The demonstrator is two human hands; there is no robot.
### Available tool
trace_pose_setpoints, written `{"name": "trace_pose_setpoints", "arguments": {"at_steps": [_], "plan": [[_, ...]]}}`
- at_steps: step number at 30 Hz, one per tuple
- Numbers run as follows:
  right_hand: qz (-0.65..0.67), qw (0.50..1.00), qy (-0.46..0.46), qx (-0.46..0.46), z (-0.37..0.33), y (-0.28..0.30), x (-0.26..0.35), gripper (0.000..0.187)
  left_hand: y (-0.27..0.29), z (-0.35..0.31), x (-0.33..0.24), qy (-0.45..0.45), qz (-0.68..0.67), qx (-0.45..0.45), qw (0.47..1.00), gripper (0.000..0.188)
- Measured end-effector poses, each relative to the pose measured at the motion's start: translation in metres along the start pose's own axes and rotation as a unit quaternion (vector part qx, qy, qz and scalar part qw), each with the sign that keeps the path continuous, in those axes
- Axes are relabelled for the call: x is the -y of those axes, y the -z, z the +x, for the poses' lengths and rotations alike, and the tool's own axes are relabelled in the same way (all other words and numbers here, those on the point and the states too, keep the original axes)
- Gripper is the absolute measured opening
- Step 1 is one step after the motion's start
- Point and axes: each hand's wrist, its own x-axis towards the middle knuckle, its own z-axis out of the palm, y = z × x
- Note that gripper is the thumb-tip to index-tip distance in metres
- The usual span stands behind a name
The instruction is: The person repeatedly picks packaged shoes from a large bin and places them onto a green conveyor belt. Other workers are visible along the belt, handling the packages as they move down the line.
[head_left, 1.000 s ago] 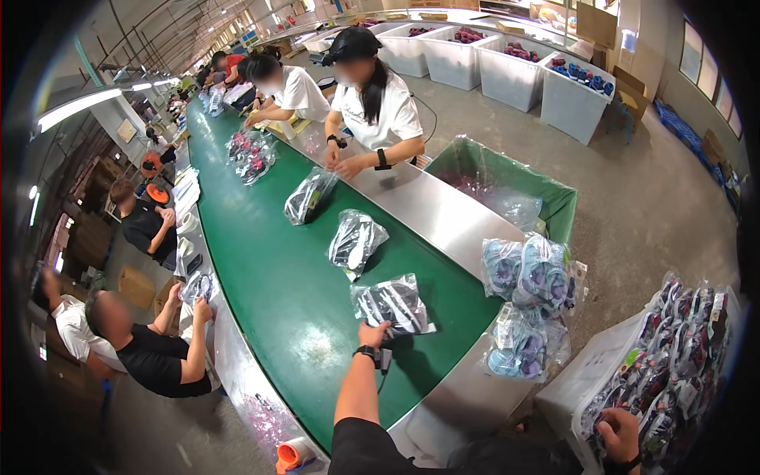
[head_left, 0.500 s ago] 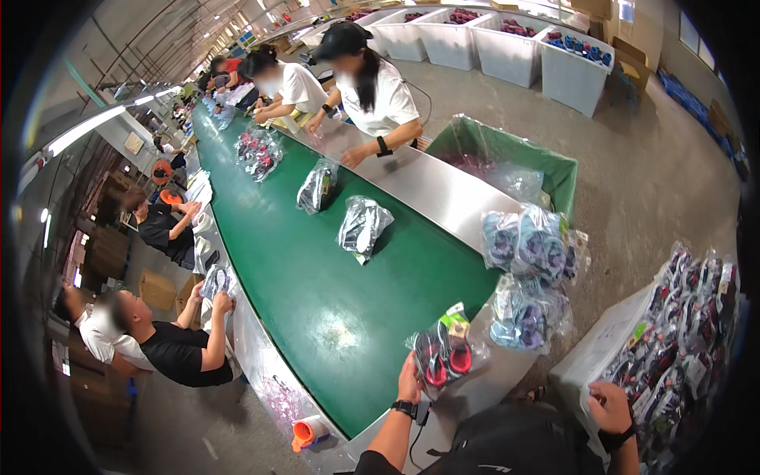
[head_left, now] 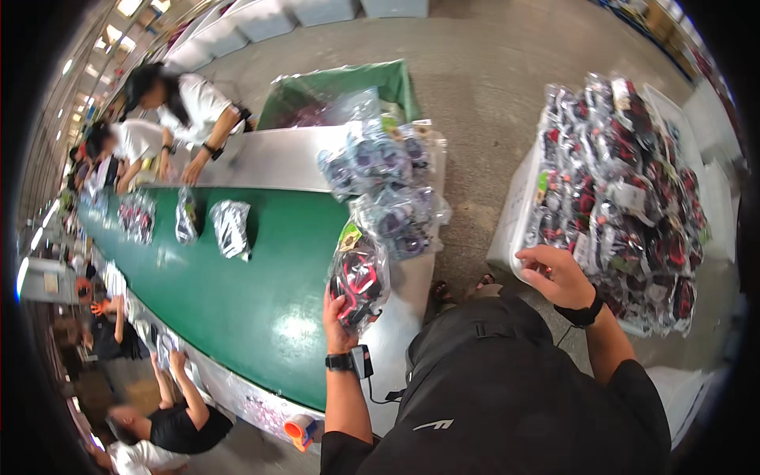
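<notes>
My left hand (head_left: pixel 340 331) is closed on a clear plastic bag of black and red shoes (head_left: pixel 360 273) with a green tag at its top. The bag is upright over the near end of the green conveyor belt (head_left: pixel 277 317). Bags of pale blue and purple shoes (head_left: pixel 384 162) lie piled just beyond it on the metal end. Holding nothing, my right hand (head_left: pixel 552 275) hovers at the near left edge of a white bin (head_left: pixel 511 214), its fingers loosely bent and apart. Bagged dark and red shoes (head_left: pixel 625 198) heap above the bin's rim.
Several bagged pairs, among them a grey one (head_left: pixel 230 228), lie farther along the belt. A green-lined bin (head_left: pixel 332 83) stands behind the metal ledge. Co-workers (head_left: pixel 194 111) stand on both sides of the belt. An orange cup-like container (head_left: pixel 299 429) sits at the belt's near left corner.
My view has swung right toward the full white bin. The bagged shoes in my left hand have tipped more upright. My right hand has come forward to the bin's edge, its fingers less curled.
</notes>
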Motion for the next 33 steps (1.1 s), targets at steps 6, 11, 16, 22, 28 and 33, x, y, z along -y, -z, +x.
{"name": "trace_pose_setpoints", "arguments": {"at_steps": [6, 11, 16, 22, 28, 33], "plan": [[0.057, 0.995, 0.058, -0.063, -0.016, 0.033, -0.008, 0.028, -0.125, -0.013, -0.022, -0.002, 0.175, 0.087, 0.981, 0.082], [0.093, 0.991, 0.048, -0.082, -0.032, 0.072, -0.009, 0.036, -0.223, -0.008, -0.02, -0.013, 0.349, 0.306, 0.886, 0.096], [0.282, 0.958, -0.027, 0.032, -0.045, 0.114, -0.004, 0.044, -0.306, -0.001, -0.005, 0.102, 0.343, 0.486, 0.798, 0.097], [0.102, 0.994, 0.02, 0.026, -0.096, 0.176, -0.008, 0.044, -0.395, -0.004, 0.042, 0.106, 0.334, 0.558, 0.753, 0.092], [0.109, 0.986, -0.042, -0.12, -0.124, 0.252, -0.052, 0.033, -0.422, 0.0, 0.092, -0.047, 0.299, 0.42, 0.856, 0.068], [0.264, 0.898, -0.135, -0.326, -0.145, 0.343, -0.107, 0.029, -0.373, 0.011, 0.105, -0.028, 0.252, 0.232, 0.939, 0.045]]}}
